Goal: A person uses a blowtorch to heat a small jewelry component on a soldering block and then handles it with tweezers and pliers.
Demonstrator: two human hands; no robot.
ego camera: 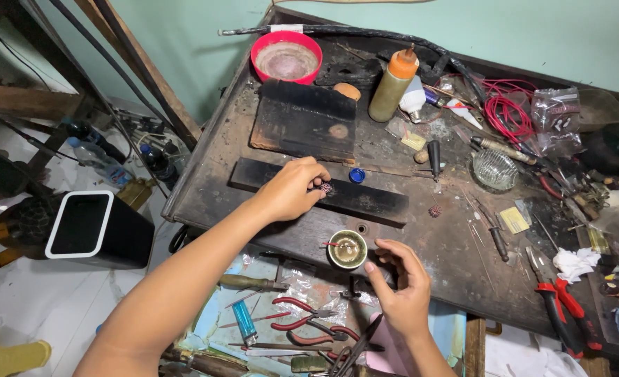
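Dark, scorched counter (421, 244) against pale green wall, littered with tools. Left hand (290, 190) reaching over black slab (365, 199); grip pinched shut on small spiky reddish bead (326, 187), held just above slab. Right hand (401, 290) at counter's near edge, fingers loosely curled, holding nothing, just beside small brass bowl (347, 249). Blue cap (357, 175) near bead.

We are seeing a red bowl (286, 57) sitting beyond the black slab (304, 120), an orange-capped bottle (392, 85) lying to its right, red wire (509, 112) coiling farther right, and a glass dish (494, 169) resting nearer us.
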